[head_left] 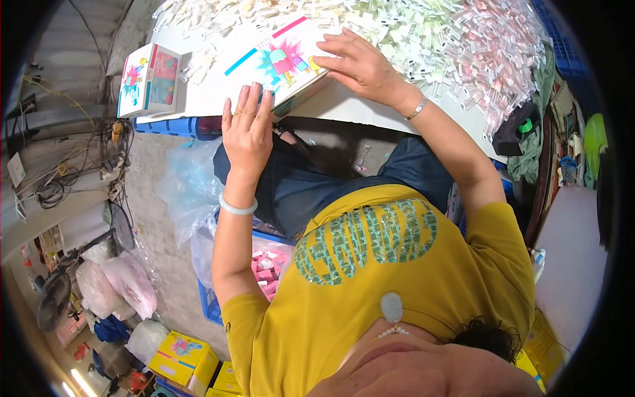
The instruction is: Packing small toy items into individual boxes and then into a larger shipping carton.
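Observation:
A white carton (254,49) printed with colourful ice pops lies at a slant on the white table, close to its near edge. My left hand (248,129) rests at the carton's near left side, its fingers stretched out and side by side. Over the right end lies my right hand (364,69), fingers spread and slightly bent, touching the top. Neither hand is closed around anything. The carton's underside and the thumb of my left hand are hidden. Farther left, a second ice-pop carton (149,79) stands upright at the table's corner.
Loose small clear-and-coloured plastic pieces cover the far table: cream (198,20), green (410,43) and pink (493,56). A black tool (516,132) with a green part sits at the right edge. Below are a blue crate (210,301) holding pink pieces, plastic bags (188,175) and yellow boxes (182,357).

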The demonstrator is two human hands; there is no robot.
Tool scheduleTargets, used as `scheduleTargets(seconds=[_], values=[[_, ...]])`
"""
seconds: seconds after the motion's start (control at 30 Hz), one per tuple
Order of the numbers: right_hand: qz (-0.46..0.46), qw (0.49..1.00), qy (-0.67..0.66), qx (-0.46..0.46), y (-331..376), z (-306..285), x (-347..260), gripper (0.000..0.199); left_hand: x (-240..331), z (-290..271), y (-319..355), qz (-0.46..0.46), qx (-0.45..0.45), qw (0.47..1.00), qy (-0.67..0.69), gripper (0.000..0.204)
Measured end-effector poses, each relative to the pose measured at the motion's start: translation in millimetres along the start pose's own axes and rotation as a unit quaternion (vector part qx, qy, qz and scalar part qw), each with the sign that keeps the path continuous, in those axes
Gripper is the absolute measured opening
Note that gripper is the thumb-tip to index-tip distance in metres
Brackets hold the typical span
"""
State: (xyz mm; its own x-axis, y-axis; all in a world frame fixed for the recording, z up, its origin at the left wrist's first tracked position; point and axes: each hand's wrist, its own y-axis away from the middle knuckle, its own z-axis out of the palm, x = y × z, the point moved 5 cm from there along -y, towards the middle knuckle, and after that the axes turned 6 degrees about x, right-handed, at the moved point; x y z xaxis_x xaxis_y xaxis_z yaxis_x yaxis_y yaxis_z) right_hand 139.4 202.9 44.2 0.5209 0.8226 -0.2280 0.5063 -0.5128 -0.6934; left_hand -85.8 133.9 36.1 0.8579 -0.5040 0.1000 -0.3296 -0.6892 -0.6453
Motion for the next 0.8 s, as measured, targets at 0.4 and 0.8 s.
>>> scheduleTargets(seconds=[0.4,0.8], values=[[0.002,0.999,-0.017,0.052,6.6,8.2,-0.9,0.033,18.1,13.8,-24.0,-0.012,0.033,0.999,-0.030,0.032],[0.084,0.992,0.069,0.064,51.2,-41.4,-29.1,0.039,28.1,23.4,-33.4,0.026,0.074,0.997,0.013,0.027]])
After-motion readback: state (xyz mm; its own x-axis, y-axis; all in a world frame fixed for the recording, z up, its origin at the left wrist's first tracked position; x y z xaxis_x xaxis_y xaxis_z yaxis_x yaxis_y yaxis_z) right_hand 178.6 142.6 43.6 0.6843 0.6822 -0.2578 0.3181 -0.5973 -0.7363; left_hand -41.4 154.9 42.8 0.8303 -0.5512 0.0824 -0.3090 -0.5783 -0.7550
